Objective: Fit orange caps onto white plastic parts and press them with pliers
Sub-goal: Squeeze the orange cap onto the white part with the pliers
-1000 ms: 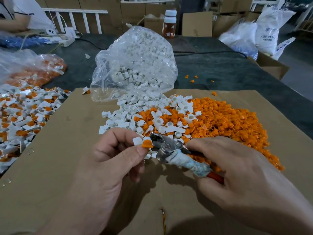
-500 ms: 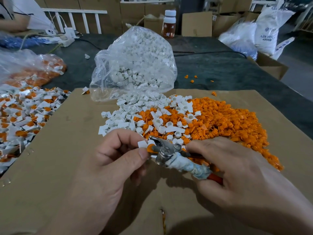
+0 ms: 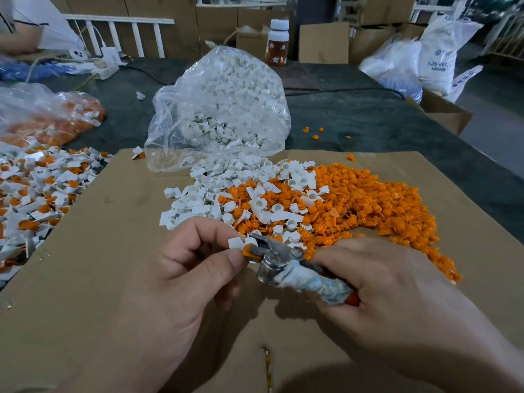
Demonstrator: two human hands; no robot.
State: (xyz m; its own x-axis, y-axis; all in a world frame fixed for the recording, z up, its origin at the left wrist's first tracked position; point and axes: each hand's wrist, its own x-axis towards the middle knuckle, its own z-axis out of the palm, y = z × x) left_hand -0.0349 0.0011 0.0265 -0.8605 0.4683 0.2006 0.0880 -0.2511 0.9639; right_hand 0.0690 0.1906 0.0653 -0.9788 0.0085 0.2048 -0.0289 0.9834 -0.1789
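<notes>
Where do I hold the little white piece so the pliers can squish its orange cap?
Pinch the small white plastic part by its flat tab, coming from the left, as the left hand does. Its end with the round orange cap points right, into the metal pliers, so a grip there would probably block them.

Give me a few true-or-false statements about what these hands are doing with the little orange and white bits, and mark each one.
1. The left hand pinches a white part with an orange cap on it. True.
2. The left hand also holds the pliers. False: the right hand grips their wrapped handle.
3. The loose orange caps lie heaped on the cardboard sheet. True.
4. The big clear bag in the middle is full of orange caps. False: it holds white parts.
5. The pliers lie unused on the cardboard. False: their nose is at the orange cap.
</notes>
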